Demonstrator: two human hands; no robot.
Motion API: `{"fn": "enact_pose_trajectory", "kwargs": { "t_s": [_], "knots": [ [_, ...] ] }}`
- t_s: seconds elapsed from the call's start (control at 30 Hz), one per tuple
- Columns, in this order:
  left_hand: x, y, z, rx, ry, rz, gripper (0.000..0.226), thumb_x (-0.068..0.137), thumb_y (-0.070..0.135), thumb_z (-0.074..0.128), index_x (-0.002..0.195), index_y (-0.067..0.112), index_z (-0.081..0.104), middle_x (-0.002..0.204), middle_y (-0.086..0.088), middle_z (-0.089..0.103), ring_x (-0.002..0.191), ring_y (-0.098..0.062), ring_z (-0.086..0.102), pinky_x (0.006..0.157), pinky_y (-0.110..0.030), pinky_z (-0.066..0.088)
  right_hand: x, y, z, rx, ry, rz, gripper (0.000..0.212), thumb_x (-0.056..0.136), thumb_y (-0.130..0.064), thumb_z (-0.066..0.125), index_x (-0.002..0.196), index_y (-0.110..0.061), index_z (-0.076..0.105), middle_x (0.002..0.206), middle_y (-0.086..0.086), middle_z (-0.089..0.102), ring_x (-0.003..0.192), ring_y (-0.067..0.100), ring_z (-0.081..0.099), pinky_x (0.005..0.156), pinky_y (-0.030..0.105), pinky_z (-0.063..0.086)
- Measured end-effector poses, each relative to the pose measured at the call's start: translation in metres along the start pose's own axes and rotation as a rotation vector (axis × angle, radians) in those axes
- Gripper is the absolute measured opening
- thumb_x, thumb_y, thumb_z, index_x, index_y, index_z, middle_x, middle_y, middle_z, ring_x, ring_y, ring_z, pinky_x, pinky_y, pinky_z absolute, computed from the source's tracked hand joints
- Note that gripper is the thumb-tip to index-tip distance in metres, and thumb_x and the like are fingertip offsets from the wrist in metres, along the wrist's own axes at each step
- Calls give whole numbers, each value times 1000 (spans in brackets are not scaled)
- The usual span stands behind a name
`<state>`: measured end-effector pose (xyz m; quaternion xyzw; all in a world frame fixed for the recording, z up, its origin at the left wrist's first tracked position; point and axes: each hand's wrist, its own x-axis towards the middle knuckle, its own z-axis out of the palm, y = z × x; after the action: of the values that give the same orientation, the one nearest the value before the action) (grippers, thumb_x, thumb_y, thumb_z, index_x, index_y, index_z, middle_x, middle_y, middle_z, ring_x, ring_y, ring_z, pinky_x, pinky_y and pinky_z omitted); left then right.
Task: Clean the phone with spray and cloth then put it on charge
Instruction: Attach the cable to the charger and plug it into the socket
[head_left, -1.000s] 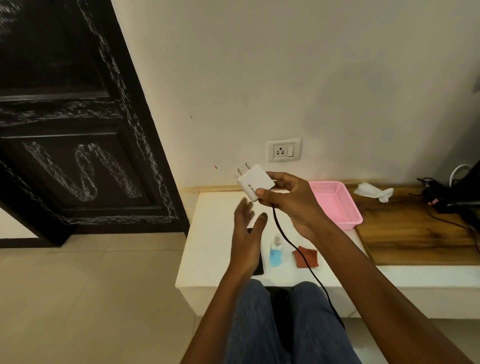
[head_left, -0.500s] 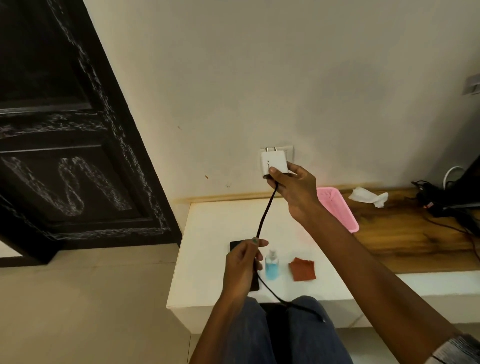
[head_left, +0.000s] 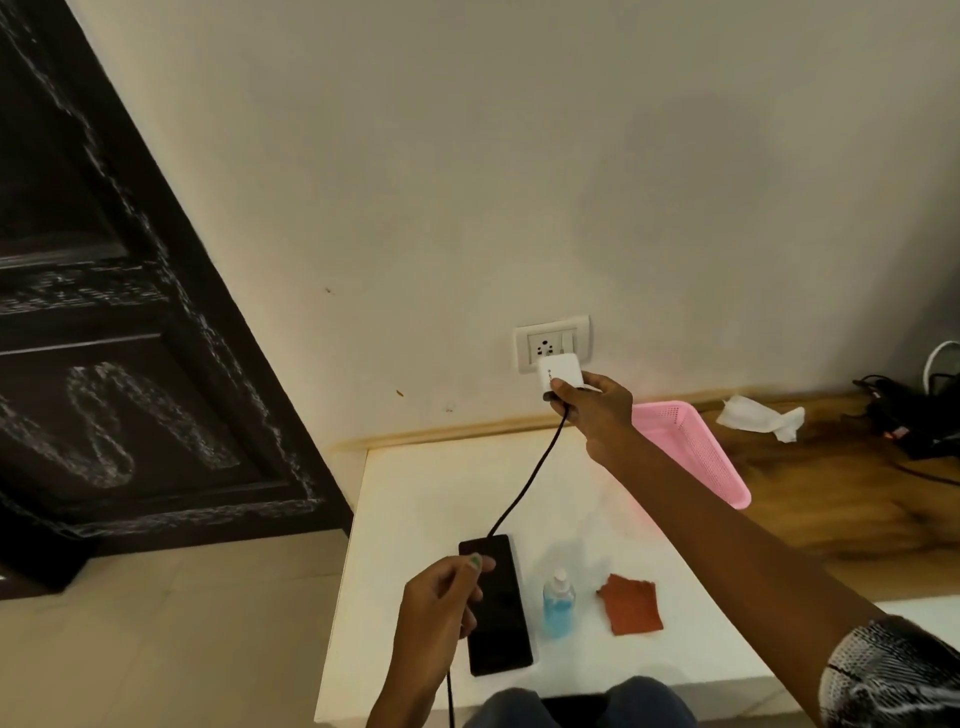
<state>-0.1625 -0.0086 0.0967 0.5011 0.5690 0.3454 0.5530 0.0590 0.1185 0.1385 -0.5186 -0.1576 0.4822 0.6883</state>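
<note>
My right hand grips the white charger adapter right at the wall socket, just below its holes. The black cable runs down from the adapter to my left hand, which pinches it above the black phone. That phone lies flat on the white table. A small blue spray bottle stands just right of the phone. An orange-red cloth lies to the right of the bottle.
A pink basket sits behind my right arm. A crumpled white tissue lies on the wooden top, with black cables and devices at the far right. A dark carved door fills the left.
My right hand has lowered the adapter slightly, so the socket's holes now show above it. My left hand keeps pinching the cable over the phone. The view has shifted a little.
</note>
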Motion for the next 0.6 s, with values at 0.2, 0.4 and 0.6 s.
{"fn": "enact_pose_trajectory", "kwargs": {
  "t_s": [0.2, 0.4, 0.6],
  "knots": [
    [34, -16, -1, -12, 27, -72, 21, 94, 18, 54, 89, 18, 74, 65, -2, 56, 47, -11, 47, 41, -18, 33, 50, 19, 8, -53, 24, 19, 42, 77, 9, 69, 116, 10, 53, 104, 28, 61, 64, 26, 63, 56, 22, 57],
    [60, -26, 2, -19, 54, -68, 20, 94, 15, 54, 93, 20, 72, 72, -2, 64, 49, -10, 52, 42, -16, 32, 88, 36, 8, -80, 60, 40, 44, 77, 8, 69, 118, 9, 54, 114, 29, 60, 66, 25, 64, 56, 21, 57],
    [71, -30, 5, -63, 70, -49, 18, 93, 11, 54, 95, 18, 70, 77, -8, 66, 51, -13, 54, 40, -9, 34, 103, 45, 7, -100, 67, 42, 44, 77, 7, 70, 118, 6, 55, 115, 26, 61, 67, 24, 65, 59, 23, 58]
  ]
}}
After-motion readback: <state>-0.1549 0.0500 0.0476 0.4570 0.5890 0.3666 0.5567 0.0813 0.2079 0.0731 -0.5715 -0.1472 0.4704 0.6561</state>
